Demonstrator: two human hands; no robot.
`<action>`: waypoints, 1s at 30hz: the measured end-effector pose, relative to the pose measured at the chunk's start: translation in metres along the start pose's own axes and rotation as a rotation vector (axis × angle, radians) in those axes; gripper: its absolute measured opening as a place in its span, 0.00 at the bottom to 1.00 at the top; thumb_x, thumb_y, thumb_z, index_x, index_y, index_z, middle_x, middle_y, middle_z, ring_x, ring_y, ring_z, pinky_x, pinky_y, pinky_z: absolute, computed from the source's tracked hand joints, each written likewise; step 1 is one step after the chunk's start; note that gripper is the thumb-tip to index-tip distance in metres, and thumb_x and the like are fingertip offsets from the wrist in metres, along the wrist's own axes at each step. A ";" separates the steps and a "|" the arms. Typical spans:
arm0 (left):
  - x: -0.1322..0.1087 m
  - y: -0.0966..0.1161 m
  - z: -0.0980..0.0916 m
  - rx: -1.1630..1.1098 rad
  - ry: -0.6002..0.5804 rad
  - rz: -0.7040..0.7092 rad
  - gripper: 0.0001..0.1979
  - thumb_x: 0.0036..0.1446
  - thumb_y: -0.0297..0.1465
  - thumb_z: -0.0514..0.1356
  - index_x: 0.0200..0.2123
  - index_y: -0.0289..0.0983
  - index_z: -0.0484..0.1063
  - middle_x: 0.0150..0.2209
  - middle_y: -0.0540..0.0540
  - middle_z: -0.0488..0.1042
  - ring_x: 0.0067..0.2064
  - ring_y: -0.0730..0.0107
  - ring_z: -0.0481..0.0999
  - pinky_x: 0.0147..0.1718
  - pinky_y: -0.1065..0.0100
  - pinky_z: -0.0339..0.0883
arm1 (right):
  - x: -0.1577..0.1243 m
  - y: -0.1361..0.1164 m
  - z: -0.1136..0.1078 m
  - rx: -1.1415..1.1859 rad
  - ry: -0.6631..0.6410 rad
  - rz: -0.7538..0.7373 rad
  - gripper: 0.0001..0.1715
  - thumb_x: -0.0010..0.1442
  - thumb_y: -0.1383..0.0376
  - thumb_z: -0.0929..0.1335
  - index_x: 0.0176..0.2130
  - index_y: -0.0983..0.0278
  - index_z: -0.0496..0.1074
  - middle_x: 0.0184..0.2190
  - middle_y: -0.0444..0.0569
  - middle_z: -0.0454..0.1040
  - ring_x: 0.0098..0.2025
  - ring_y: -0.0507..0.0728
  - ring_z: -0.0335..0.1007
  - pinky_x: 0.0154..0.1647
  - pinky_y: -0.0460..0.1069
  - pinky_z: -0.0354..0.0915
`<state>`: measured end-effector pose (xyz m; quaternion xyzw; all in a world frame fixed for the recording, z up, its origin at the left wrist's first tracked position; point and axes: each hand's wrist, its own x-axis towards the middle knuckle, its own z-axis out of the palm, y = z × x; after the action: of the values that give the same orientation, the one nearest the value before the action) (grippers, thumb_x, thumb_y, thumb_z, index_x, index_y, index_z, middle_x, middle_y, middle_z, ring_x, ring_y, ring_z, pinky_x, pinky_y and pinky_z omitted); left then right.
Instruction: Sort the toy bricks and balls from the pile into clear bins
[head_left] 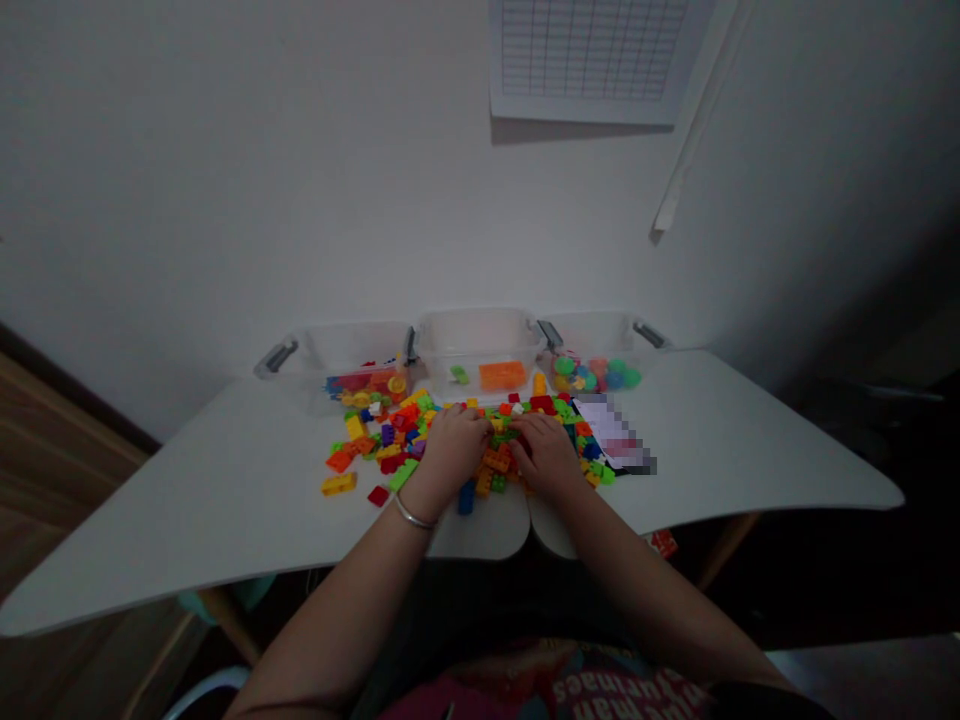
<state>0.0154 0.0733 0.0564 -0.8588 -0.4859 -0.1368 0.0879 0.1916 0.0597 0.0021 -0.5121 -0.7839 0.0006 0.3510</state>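
A loose pile of colourful toy building bricks [495, 460] lies on the white table in front of me. My left hand [454, 447], with a silver bangle at the wrist, is in the left part of the pile. Its fingers are bent and closed together; whatever they hold is hidden. My right hand [549, 455] rests over the pile's right part, fingers stretched leftward and the thumb apart from them. Small green bricks [504, 436] show between the two hands. A blue brick [466, 497] lies just below my left hand, and a dark red brick [543, 404] sits beyond my right fingers.
Three clear plastic boxes stand along the wall. The left box [337, 350] contains mixed pieces, the middle box [480, 335] an orange block and a green piece, the right box [592, 335] round coloured pieces. A phone-like flat object [607, 430], partly blurred, lies right of the bricks.
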 end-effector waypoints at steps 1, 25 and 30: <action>0.002 0.000 0.001 0.025 -0.011 -0.007 0.12 0.60 0.28 0.55 0.35 0.38 0.79 0.35 0.39 0.78 0.41 0.53 0.74 0.39 0.55 0.67 | 0.000 0.000 0.000 0.001 0.000 -0.001 0.16 0.63 0.63 0.63 0.47 0.65 0.74 0.49 0.55 0.75 0.54 0.62 0.66 0.59 0.59 0.59; 0.024 -0.006 0.001 0.065 -0.133 -0.031 0.14 0.63 0.29 0.52 0.41 0.39 0.78 0.41 0.40 0.76 0.46 0.57 0.74 0.46 0.57 0.62 | 0.000 0.000 0.002 0.012 0.028 -0.028 0.16 0.62 0.64 0.63 0.47 0.66 0.73 0.47 0.56 0.76 0.52 0.63 0.67 0.57 0.59 0.60; 0.022 -0.006 -0.001 0.026 -0.099 -0.072 0.14 0.63 0.30 0.51 0.41 0.38 0.78 0.42 0.41 0.76 0.45 0.57 0.75 0.45 0.57 0.64 | 0.000 0.001 0.003 0.002 0.036 -0.031 0.15 0.62 0.64 0.63 0.46 0.65 0.73 0.47 0.54 0.76 0.52 0.63 0.67 0.58 0.58 0.60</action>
<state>0.0203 0.0939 0.0643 -0.8453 -0.5218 -0.0910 0.0700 0.1909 0.0609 -0.0004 -0.4996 -0.7851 -0.0132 0.3658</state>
